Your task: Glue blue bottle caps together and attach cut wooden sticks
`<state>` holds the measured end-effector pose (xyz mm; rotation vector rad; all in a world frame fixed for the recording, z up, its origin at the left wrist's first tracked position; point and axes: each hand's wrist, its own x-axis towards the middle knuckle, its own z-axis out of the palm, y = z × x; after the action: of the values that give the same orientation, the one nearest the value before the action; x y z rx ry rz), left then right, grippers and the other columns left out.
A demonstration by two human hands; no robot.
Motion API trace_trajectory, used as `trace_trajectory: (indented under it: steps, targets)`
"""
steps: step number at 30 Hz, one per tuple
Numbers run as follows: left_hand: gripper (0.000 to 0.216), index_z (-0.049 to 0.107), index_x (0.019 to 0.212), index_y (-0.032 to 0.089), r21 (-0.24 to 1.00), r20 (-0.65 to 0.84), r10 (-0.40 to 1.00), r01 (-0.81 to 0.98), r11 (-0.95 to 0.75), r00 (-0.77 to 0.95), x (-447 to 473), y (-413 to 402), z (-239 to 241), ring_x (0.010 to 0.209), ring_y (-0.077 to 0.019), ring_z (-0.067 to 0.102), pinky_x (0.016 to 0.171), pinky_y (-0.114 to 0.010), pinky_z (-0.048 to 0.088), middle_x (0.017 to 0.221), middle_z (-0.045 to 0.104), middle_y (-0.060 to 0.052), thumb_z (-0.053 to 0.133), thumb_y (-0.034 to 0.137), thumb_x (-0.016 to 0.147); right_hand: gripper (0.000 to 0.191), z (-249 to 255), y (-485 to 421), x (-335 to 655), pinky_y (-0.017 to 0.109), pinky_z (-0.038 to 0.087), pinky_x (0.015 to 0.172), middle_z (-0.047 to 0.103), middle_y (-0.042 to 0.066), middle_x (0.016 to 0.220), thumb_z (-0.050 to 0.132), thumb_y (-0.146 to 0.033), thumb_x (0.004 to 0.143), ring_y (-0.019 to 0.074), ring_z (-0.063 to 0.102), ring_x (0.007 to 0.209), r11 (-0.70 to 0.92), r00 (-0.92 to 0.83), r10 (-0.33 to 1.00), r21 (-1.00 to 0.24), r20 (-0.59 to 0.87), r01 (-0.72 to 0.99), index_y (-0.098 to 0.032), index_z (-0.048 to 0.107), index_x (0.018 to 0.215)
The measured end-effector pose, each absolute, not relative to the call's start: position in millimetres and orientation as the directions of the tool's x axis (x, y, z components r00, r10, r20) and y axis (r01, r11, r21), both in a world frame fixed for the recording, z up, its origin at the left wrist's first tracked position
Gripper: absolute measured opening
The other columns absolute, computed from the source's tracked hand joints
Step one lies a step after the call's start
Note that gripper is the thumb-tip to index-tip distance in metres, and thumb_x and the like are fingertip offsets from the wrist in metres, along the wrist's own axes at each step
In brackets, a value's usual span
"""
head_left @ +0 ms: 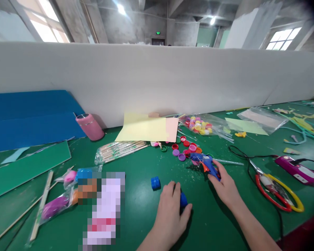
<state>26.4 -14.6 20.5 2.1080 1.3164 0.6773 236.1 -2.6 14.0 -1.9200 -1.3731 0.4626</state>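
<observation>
My left hand [172, 209] is curled low over the table around a blue bottle cap [183, 199], partly hidden by its fingers. Just to its left, a blue piece that looks like bottle caps joined together [155, 183] sits on the green surface. The handle of a blue glue gun [206, 163] with an orange trigger is in my right hand [225, 183]. Its nozzle points left, close to scattered red, purple, pink and orange bottle caps [181, 157]. A clear glue stick [231, 162] extends to the right behind the gun.
Pliers [272, 191] and a magenta corded box [298, 169] lie right. Bagged wooden sticks [122, 150], a pink tumbler [90, 127], yellow paper [143, 128] and a bag of caps [199, 125] line the back. Wrapped clay packs [56, 205] lie left. A white partition [157, 76] rises behind.
</observation>
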Motion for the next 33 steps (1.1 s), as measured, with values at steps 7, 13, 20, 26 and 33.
trace_trajectory:
  steps: [7, 13, 20, 26, 33]
  targets:
    - [0.033, 0.052, 0.108, 0.015, 0.661, 0.318, 0.882, 0.585, -0.47, 0.349, 83, 31, 32, 0.091, -0.0231, 0.055, 0.075, -0.036, 0.047, 0.104, 0.055, -0.013, 0.051, 0.021, 0.075, 0.048, 22, 1, 241, 0.035, 0.045, 0.075, 0.056, 0.008, 0.107, 0.045, -0.034, 0.077, 0.0231, 0.056, 0.089, -0.109, 0.353, 0.925, -0.792, 0.141, 0.601, -0.02, 0.037, 0.123]
    - [0.038, 0.05, 0.111, 0.01, 0.447, 0.357, 0.72, 0.568, -0.691, 0.595, 111, 48, 28, 0.112, -0.033, 0.039, 0.09, -0.051, 0.031, 0.122, 0.047, -0.019, 0.049, 0.022, 0.076, 0.05, 35, 4, 253, 0.037, 0.042, 0.083, 0.055, 0.008, 0.109, 0.049, -0.036, 0.076, 0.0239, 0.054, 0.097, -0.093, 0.436, 0.887, -0.866, 0.152, 0.491, -0.021, 0.038, 0.122]
    - [0.04, 0.047, 0.118, 0.012, 0.204, 0.301, 0.419, 0.372, -0.906, 0.856, 145, 52, 21, 0.124, -0.0258, 0.026, 0.101, -0.048, 0.015, 0.128, 0.046, -0.013, 0.039, 0.03, 0.083, 0.051, 44, 9, 260, 0.04, 0.039, 0.088, 0.054, 0.008, 0.111, 0.051, -0.036, 0.075, 0.0249, 0.052, 0.1, -0.09, 0.483, 0.866, -0.908, 0.131, 0.408, -0.022, 0.039, 0.124]
    - [0.036, 0.052, 0.113, 0.014, 0.116, 0.205, 0.426, 0.41, -0.904, 0.881, 172, 81, 11, 0.123, -0.0297, 0.026, 0.096, -0.06, 0.015, 0.127, 0.047, -0.013, 0.035, 0.023, 0.083, 0.052, 48, 8, 261, 0.037, 0.044, 0.079, 0.057, 0.005, 0.103, 0.05, -0.039, 0.075, 0.0236, 0.055, 0.092, -0.11, 0.515, 0.847, -0.905, 0.131, 0.412, -0.025, 0.039, 0.124]
    - [0.039, 0.049, 0.115, 0.011, 0.103, 0.164, 0.532, 0.522, -0.846, 0.83, 141, 110, 4, 0.118, -0.0312, 0.034, 0.093, -0.061, 0.018, 0.128, 0.044, -0.017, 0.037, 0.015, 0.078, 0.052, 40, 12, 261, 0.036, 0.043, 0.076, 0.055, 0.005, 0.104, 0.049, -0.039, 0.075, 0.0233, 0.055, 0.088, -0.15, 0.508, 0.853, -0.878, 0.117, 0.454, -0.025, 0.038, 0.124]
